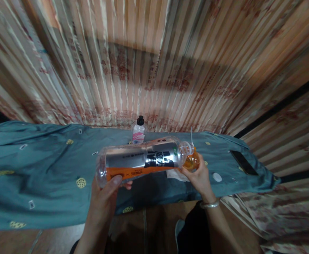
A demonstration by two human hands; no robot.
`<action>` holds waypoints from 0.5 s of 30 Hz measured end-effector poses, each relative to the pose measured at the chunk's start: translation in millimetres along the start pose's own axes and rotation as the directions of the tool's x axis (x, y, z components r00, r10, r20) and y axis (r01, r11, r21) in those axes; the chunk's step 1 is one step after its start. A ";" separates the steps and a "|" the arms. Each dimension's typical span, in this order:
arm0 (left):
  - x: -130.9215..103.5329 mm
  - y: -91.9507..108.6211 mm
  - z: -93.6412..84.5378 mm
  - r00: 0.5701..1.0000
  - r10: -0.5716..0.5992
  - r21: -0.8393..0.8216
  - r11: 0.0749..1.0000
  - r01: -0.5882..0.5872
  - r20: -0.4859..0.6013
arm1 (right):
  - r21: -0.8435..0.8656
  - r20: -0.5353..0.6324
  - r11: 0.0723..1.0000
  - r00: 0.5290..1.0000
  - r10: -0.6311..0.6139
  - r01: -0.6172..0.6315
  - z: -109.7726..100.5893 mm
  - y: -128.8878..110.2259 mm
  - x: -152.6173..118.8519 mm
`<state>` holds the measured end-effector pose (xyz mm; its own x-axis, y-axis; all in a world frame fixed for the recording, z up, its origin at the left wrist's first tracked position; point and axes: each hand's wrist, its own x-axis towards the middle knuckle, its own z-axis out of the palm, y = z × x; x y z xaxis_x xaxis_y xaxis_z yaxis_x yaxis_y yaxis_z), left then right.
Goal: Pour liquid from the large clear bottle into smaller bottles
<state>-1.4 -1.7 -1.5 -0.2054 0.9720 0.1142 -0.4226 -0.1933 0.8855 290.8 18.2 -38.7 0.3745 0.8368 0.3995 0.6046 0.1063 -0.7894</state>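
A large clear plastic bottle (141,158) with a silver and orange label is held nearly level above the cloth, its open neck pointing right. My left hand (110,188) is closed round its base end from below. At the neck, my right hand (198,174) grips a small clear container (191,160) that shows orange liquid. The bottle's mouth overlaps the top of this container; whether they touch I cannot tell. A thin pale stick or straw (191,136) stands up behind the container.
A teal cloth (54,165) with yellow prints covers the long surface. A black-capped bottle (138,133) stands at the back. White tissue (177,175) lies below the hands; a white round cap (217,177) and dark phone (243,162) lie right. Curtains (143,81) hang behind.
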 end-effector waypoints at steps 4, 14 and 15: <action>0.7 0.6 0.8 1.000 0.005 -0.033 0.999 -0.006 -0.002 | -0.005 0.002 1.000 1.000 0.005 -0.005 0.1 0.3 0.1; 1.1 -0.2 -0.9 1.000 0.005 -0.005 1.000 -0.005 0.004 | 0.012 0.018 1.000 1.000 0.017 -0.017 -0.6 0.9 -0.5; 1.1 -0.3 -0.9 1.000 0.002 -0.004 1.000 -0.002 0.004 | 0.014 0.018 1.000 1.000 0.017 -0.017 -0.5 1.2 -0.6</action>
<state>-2.3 -0.8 -2.1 -0.2021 0.9723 0.1176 -0.4260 -0.1954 0.8834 291.5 17.5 -39.6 0.3722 0.8478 0.3777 0.5881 0.0993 -0.8027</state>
